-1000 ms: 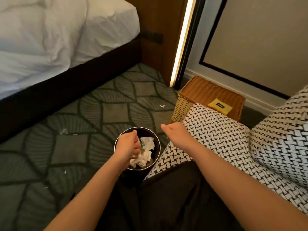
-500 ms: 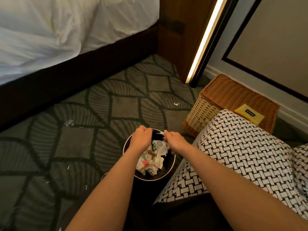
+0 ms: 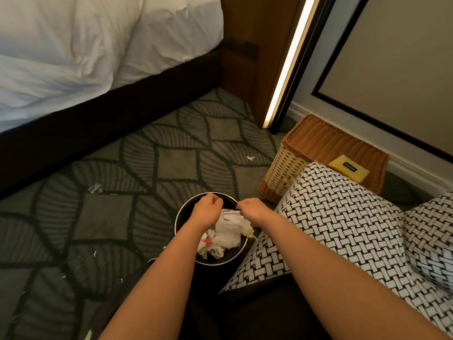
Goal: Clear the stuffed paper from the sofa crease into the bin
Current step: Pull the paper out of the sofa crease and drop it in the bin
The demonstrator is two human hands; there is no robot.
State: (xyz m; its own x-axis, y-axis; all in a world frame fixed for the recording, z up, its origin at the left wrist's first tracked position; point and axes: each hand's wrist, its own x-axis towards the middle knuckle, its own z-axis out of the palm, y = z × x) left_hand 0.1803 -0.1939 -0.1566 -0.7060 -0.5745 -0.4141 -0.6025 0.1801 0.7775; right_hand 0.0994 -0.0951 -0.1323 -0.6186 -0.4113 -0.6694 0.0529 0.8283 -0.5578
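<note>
Two bare forearms reach in from six o'clock. The left hand [image 3: 207, 210] and right hand [image 3: 253, 212] hover side by side over a round dark bin [image 3: 187, 217] on the carpet [image 3: 171, 155], just below centre. Each grip is curled; whether either pinches anything cannot be told. Crumpled white paper [image 3: 228, 230] lies in the bin beneath them. A black-and-white woven sofa [image 3: 331, 217] sits at four o'clock, a wicker basket [image 3: 316, 143] at two, a white bed [image 3: 73, 45] at ten.
</note>
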